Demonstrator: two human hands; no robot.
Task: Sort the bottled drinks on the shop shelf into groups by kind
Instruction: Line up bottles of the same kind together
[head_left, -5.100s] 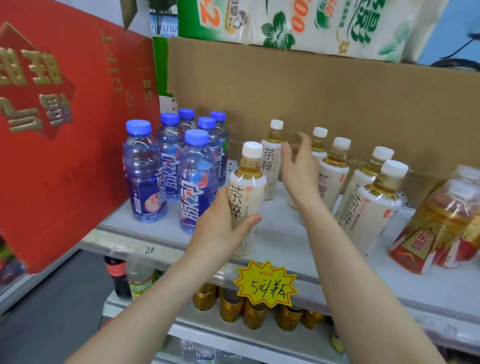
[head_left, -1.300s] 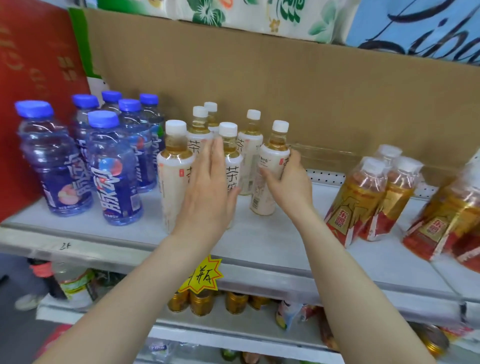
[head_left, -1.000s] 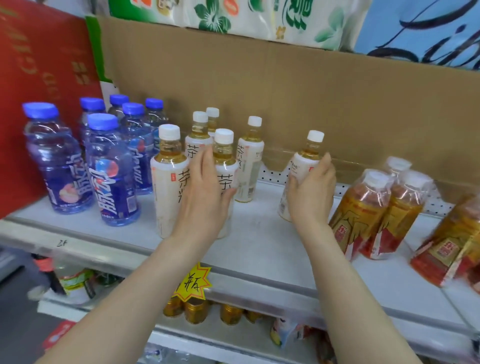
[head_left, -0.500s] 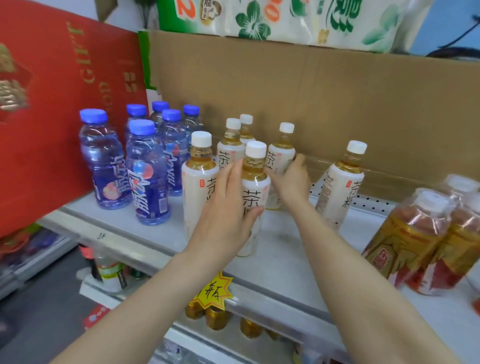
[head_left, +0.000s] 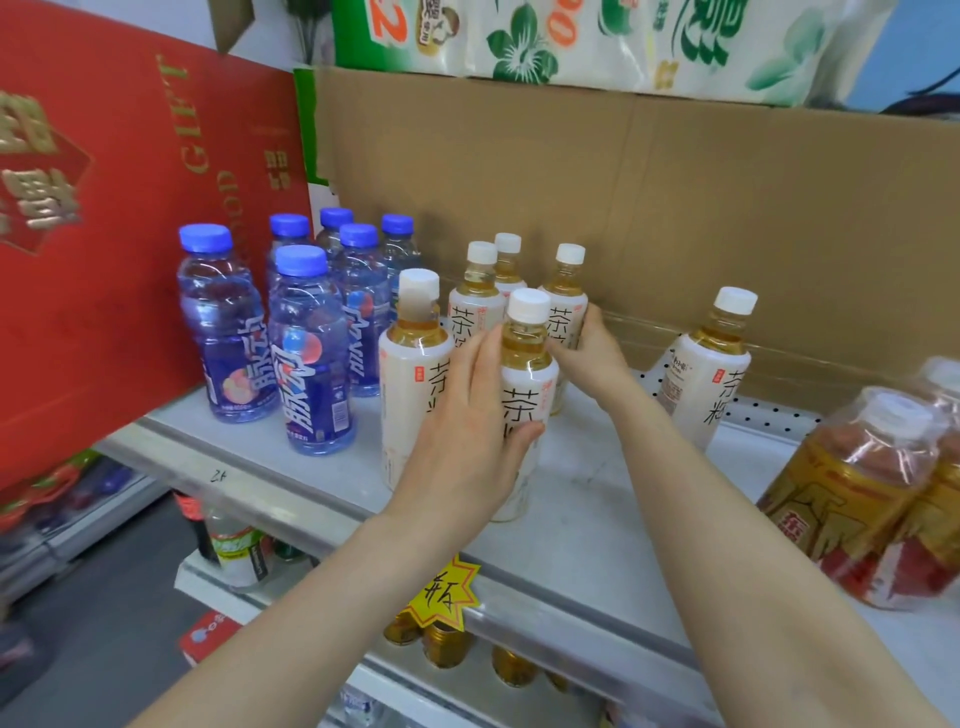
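Left hand (head_left: 467, 447) reaching forward, fingers wrapped round an upright white-capped tea bottle (head_left: 522, 400) near the shelf (head_left: 587, 499) front edge, right hand (head_left: 592, 353) stretched further back, gripping another upright tea bottle (head_left: 563, 306) toward the rear edge, caps up.

Your left hand (head_left: 470, 441) wraps the front white-capped tea bottle (head_left: 524, 395) on the shelf (head_left: 582, 499), while your right hand (head_left: 592, 353) grips another tea bottle (head_left: 563, 306) behind it. Blue-capped drink bottles (head_left: 306, 353) stand grouped at left; one tea bottle (head_left: 709, 369) stands apart, near the shrink-wrapped red-label tea packs (head_left: 872, 493).
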